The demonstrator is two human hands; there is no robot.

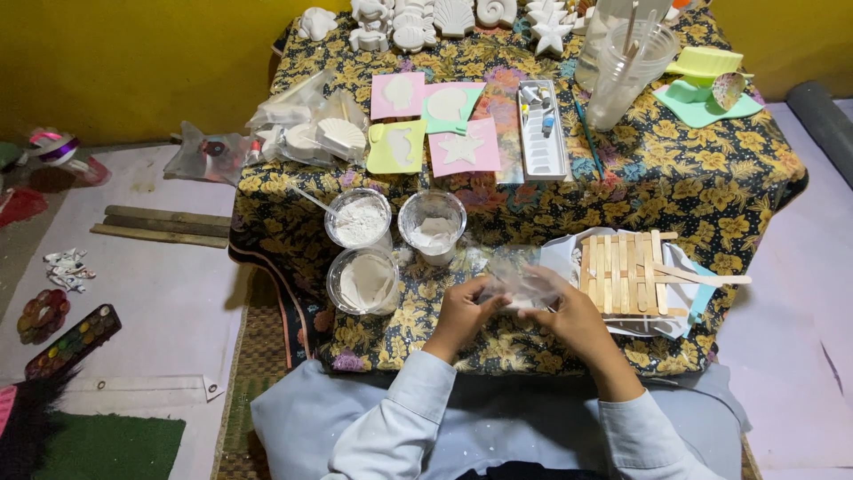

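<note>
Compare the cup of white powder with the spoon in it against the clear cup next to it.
The powder cup with the spoon is filled nearly to its rim; the clear cup beside it holds only a low layer of white at the bottom. The first has a spoon handle sticking out toward the left; the second has nothing standing in it. Both are round, clear plastic, upright, and sit side by side on the flowered tablecloth.

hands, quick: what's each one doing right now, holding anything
Left hand: closed, pinching one side of a clear plastic bag.
Right hand: closed, gripping the other side of the same bag.
</note>
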